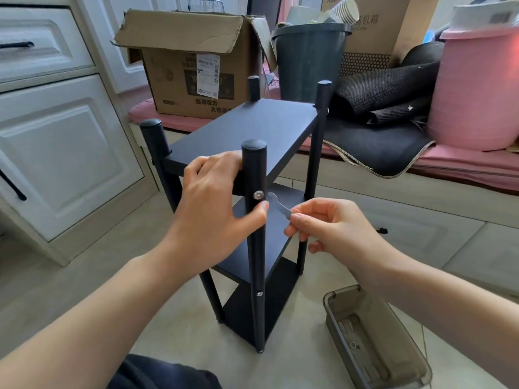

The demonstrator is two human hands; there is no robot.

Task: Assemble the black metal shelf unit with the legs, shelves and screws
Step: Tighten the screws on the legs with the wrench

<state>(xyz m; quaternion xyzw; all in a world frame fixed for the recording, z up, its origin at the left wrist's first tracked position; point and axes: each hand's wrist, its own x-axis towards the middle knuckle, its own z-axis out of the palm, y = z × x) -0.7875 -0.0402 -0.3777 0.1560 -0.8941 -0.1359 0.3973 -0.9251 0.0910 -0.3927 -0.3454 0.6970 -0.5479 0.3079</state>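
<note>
The black shelf unit [252, 122] stands upright on the floor with three shelves fixed between four round legs. My left hand [213, 197] grips the near front leg [257, 262] at the top shelf's corner, thumb pressed on the leg just below a silver screw [258, 195]. A second screw [259, 293] shows lower on the same leg. My right hand [325, 223] pinches a small flat metal wrench [278, 204], whose head lies just right of the upper screw.
A grey plastic tray [373, 341] with a small fitting inside lies on the floor at the lower right. White cabinets [56, 141] stand left. Behind are a cardboard box [193, 63], a dark bin [309, 57], black mats [387, 99] and a pink tub [477, 88].
</note>
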